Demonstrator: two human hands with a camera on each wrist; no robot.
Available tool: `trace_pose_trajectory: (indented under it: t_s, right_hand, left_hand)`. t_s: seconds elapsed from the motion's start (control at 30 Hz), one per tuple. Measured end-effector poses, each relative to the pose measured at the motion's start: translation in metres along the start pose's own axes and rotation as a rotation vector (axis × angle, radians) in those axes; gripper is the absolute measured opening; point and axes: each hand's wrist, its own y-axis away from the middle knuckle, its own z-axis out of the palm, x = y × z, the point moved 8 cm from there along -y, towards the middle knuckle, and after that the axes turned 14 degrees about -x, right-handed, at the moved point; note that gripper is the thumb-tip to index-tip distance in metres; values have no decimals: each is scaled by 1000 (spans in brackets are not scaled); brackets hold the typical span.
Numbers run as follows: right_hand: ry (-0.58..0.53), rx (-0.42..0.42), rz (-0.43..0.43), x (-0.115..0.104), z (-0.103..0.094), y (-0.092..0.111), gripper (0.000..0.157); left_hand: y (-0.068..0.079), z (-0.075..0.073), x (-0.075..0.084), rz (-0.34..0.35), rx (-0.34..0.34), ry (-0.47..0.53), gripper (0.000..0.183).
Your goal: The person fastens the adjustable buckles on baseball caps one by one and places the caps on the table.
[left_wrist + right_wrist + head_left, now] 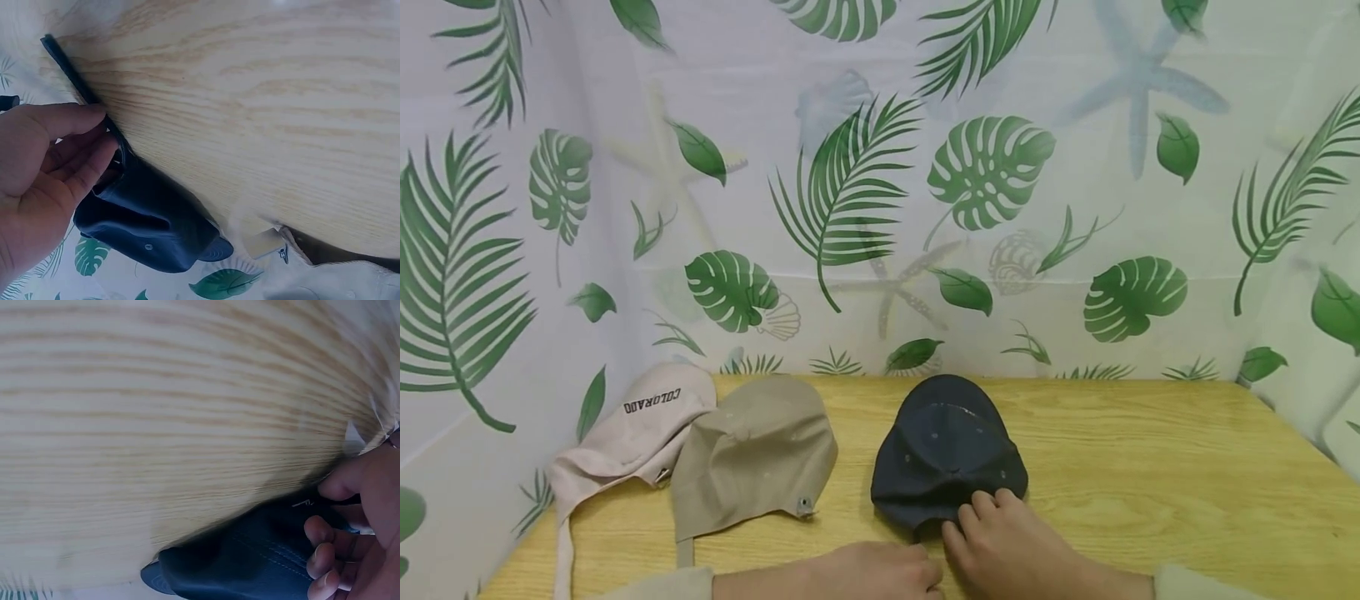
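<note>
Navy cap [951, 450] lies on the table [1150, 467], right of the two other caps, its brim toward the back wall. Its strap [69, 72] extends clear of the rear edge and ends free. The left hand [880, 571] pinches this strap between thumb and fingers. The right hand [1007, 533] grips the rear edge of the crown, thumb opposed to the curled fingers.

Status: work on the navy cap appears under way and incomplete, since both hands are engaged and the strap end is loose. Whether the strap passes through any fastener cannot be told. The tan cap [752, 458] and the pink cap [647, 425] lie at the left, touching, out of both hands. Each has its strap hanging loose and a metal clasp at the opposite rear corner, so neither appears fastened.

Surface: yellow wood grain. Room: white cloth [880, 67] printed with green leaves, shells and starfish stands behind the table and along both sides. Pale sleeves [1195, 583] cover the forearms.
</note>
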Motion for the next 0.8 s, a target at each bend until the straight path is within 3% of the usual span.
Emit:
trace_pose_trajectory:
  t_s: [0.1, 0.27, 0.53, 0.7, 0.8]
  right_hand:
    - [-5, -27, 25, 3, 3, 3, 28]
    - [-25, -78, 50, 9, 10, 8, 29]
    - [1, -138, 117, 15, 15, 9, 28]
    - [-64, -176, 145, 23, 15, 9, 22]
    - [-114, -193, 137, 27, 17, 9, 15]
  left_hand:
    - [2, -5, 6, 44, 12, -186, 15]
    - [6, -5, 5, 48, -14, -280, 15]
    - [9, 1, -3, 11, -62, -250, 15]
    - [11, 6, -10, -23, -103, -163, 15]
    - [8, 17, -18, -44, -143, -76, 17]
